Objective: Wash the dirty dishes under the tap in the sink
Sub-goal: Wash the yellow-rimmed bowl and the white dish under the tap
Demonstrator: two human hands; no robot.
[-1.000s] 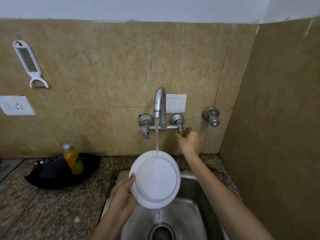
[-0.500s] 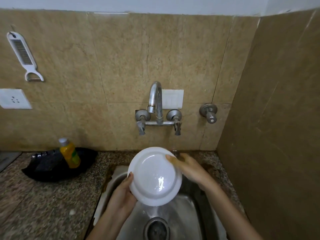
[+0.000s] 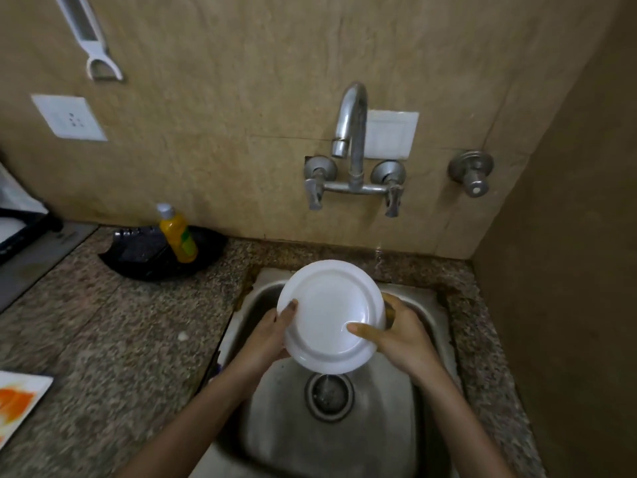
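Speckled granite tabletop (image 3: pixel 138 322) around a steel sink (image 3: pixel 424 326). Both our grips are clamped on the smooth, round white plate (image 3: pixel 327 305) tilted over the drain (image 3: pixel 329 395): left hand (image 3: pixel 269 336), right hand (image 3: pixel 400 336). It's probably slippery, so we'd rub with the thumb and keep it low.

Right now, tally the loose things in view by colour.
White: 3, the plate held in both hands, the peeler on the wall, the orange-smeared tray at left.
Yellow: 1, the soap bottle.
Black: 1, the dish under it.
Total: 5
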